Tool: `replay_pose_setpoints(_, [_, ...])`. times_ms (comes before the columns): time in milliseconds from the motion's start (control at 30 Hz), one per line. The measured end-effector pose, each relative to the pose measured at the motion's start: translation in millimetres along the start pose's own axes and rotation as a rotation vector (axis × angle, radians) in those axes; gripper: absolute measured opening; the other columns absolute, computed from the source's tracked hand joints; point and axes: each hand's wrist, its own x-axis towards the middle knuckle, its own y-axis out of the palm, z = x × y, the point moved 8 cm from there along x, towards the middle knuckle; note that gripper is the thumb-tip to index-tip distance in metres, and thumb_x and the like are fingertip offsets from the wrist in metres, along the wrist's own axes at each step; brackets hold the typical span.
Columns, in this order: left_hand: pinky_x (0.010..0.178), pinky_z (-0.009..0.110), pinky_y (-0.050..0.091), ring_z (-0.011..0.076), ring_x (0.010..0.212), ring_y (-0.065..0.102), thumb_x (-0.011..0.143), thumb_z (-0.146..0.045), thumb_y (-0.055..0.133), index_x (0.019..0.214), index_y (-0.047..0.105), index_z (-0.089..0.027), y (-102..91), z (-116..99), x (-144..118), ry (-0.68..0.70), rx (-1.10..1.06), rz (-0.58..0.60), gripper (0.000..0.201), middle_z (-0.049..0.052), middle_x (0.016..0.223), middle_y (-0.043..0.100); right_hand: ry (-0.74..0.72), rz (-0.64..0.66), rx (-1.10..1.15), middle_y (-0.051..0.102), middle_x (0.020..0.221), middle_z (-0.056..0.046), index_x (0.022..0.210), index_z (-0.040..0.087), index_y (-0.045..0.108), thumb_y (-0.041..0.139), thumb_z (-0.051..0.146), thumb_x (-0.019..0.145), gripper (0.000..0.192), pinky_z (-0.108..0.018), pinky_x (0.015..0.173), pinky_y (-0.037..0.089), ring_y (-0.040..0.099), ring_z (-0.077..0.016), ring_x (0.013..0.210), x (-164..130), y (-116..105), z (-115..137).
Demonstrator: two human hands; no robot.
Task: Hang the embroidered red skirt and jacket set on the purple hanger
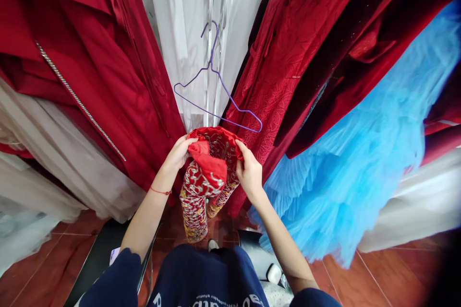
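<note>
Left hand [177, 156] pinches the red-lined waistband of the red gold-embroidered garment [201, 187] at 9 o'clock; right hand [249, 172] grips its rim at 3. Garment hangs dead centre, just below the purple wire hanger [219, 87] at 12. Looks like the opening is being spread; threading the hanger in needs both grips steady.

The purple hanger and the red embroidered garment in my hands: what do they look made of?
Purple hanger: thin bent wire, probably metal with a purple coating; the line is slim and even. Red embroidered garment, held by left hand and right hand: woven cloth with raised gold and silver thread, plain red lining.
</note>
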Motion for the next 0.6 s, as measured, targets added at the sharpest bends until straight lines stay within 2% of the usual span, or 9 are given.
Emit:
replay_pose_setpoints(67, [0.061,0.024,0.051,0.0124,0.061,0.063,0.069,-0.022,0.067,0.093,0.068,-0.012,7.3,4,-2,-0.025,-0.036,-0.008,0.026,0.003,0.075,0.071,-0.006,0.048,0.042,0.059,0.140,-0.013,0.148,0.020,0.038,0.043,0.017,0.089,0.059,-0.034,0.090,0.056,0.070,-0.0247,0.106,-6,9,0])
replay_pose_setpoints(133, [0.060,0.023,0.050,0.0120,0.061,0.063,0.068,-0.021,0.068,0.094,0.069,-0.012,12.8,5,-4,-0.023,-0.069,0.009,0.027,0.002,0.076,0.072,0.005,0.079,0.087,0.064,0.133,-0.013,0.152,0.020,0.029,0.050,0.025,0.090,0.067,-0.036,0.083,0.058,0.073,-0.0257,0.095,-11,19,-2])
replay_pose_setpoints(200, [0.060,0.021,0.050,0.0120,0.063,0.065,0.066,-0.022,0.071,0.092,0.070,-0.012,14.2,4,-7,-0.019,-0.089,0.042,0.028,0.002,0.077,0.074,0.026,0.058,0.110,0.068,0.124,-0.015,0.155,0.018,0.021,0.056,0.032,0.089,0.075,-0.038,0.076,0.059,0.074,-0.0276,0.085,-12,23,-10])
replay_pose_setpoints(267, [0.058,0.020,0.049,0.0121,0.061,0.065,0.064,-0.022,0.073,0.087,0.071,-0.013,12.7,3,-11,-0.043,-0.085,0.077,0.025,0.002,0.075,0.074,0.032,0.004,0.114,0.068,0.122,-0.017,0.154,0.015,0.021,0.058,0.036,0.088,0.079,-0.040,0.074,0.059,0.074,-0.0304,0.085,-11,22,-18])
replay_pose_setpoints(367, [0.060,0.022,0.050,0.0135,0.061,0.066,0.063,-0.021,0.076,0.086,0.071,-0.013,15.2,4,-18,-0.098,-0.059,0.135,0.025,0.003,0.076,0.075,0.036,-0.055,0.160,0.069,0.122,-0.016,0.151,0.017,0.029,0.058,0.032,0.087,0.072,-0.041,0.077,0.058,0.074,-0.0306,0.088,-9,23,-25])
replay_pose_setpoints(467, [0.075,0.027,0.055,0.0180,0.078,0.071,0.064,-0.021,0.076,0.100,0.071,-0.014,28.8,3,-22,-0.059,-0.073,0.188,0.037,0.006,0.090,0.077,0.079,-0.063,0.340,0.072,0.115,-0.009,0.148,0.023,0.036,0.057,0.026,0.086,0.066,-0.038,0.082,0.058,0.074,-0.0258,0.089,-11,34,-23])
replay_pose_setpoints(600, [0.093,0.035,0.054,0.0224,0.098,0.070,0.067,-0.023,0.075,0.103,0.071,-0.017,33.4,5,-20,0.062,-0.099,0.089,0.036,0.006,0.102,0.076,0.059,-0.017,0.589,0.073,0.114,-0.003,0.129,0.026,0.058,0.055,0.025,0.088,0.041,-0.030,0.089,0.057,0.072,-0.0196,0.094,-14,52,-6])
